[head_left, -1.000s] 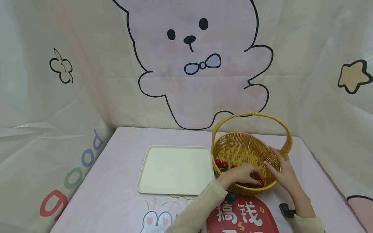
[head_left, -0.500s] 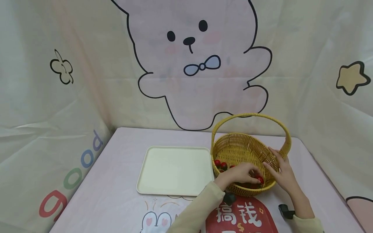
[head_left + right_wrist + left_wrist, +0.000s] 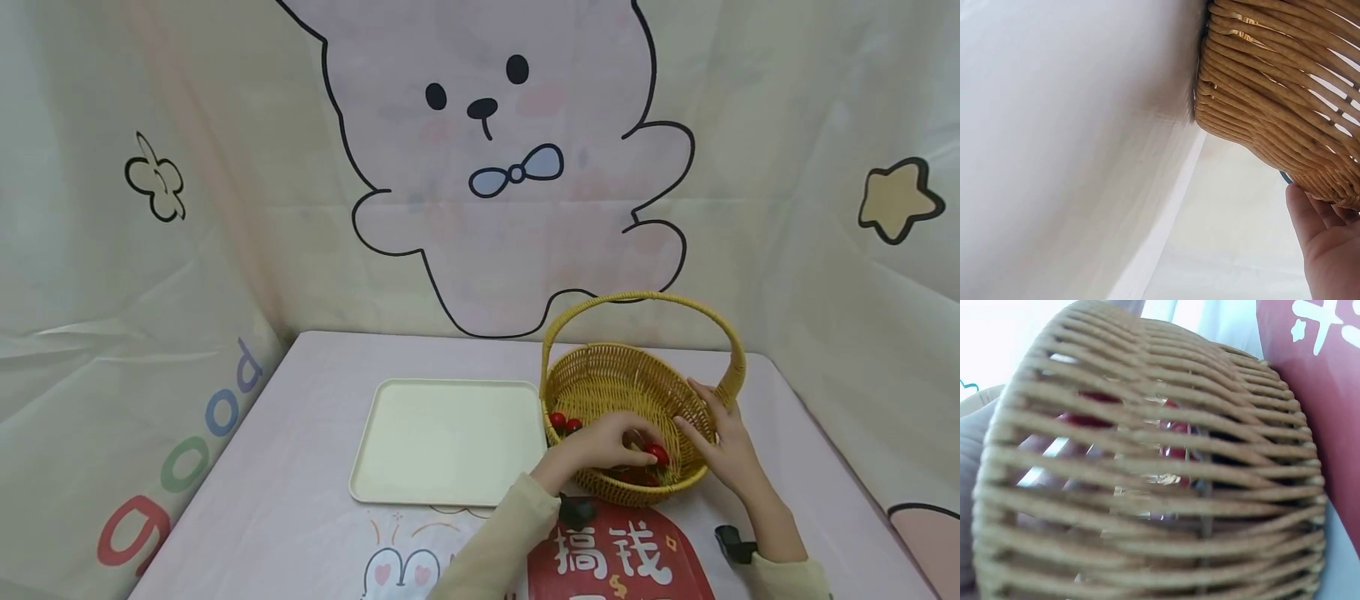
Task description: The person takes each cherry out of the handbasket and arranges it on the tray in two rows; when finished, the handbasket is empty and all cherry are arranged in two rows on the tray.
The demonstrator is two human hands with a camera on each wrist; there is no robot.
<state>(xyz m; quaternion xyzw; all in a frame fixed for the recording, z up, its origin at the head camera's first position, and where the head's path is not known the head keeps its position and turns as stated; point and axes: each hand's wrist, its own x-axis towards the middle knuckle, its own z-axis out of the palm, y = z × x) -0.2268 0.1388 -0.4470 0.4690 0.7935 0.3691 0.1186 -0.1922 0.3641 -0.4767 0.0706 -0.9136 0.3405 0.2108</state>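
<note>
Left hand point(image 3: 606, 442): reaches over the near left rim of the basket point(image 3: 615, 379) and pinches one red fruit point(image 3: 657, 455) between thumb and fingers
Right hand point(image 3: 726, 437): grips the basket's right rim near the foot of the handle point(image 3: 645, 296), thumb to the inside
Pinched fruit: within the basket, toward its near right; how firm the hold is, I cannot tell
Fruit picking: the step in hand seems to be getting a single piece out of the basket; the next move calls for a secure pinch and a lift above the rim, with the wall steadied
Loose fruits point(image 3: 557, 421): inside the basket at its left, with more red below the pinching fingers, partly hidden
Obstacles: the arched handle spans the basket, and the left sleeve point(image 3: 502, 542) covers part of its near side
Tray point(image 3: 448, 442): pale and flat, just left of the basket
Red print point(image 3: 618, 554): at the basket's near side, with white characters
Bear backdrop point(image 3: 517, 225): beyond the basket
</note>
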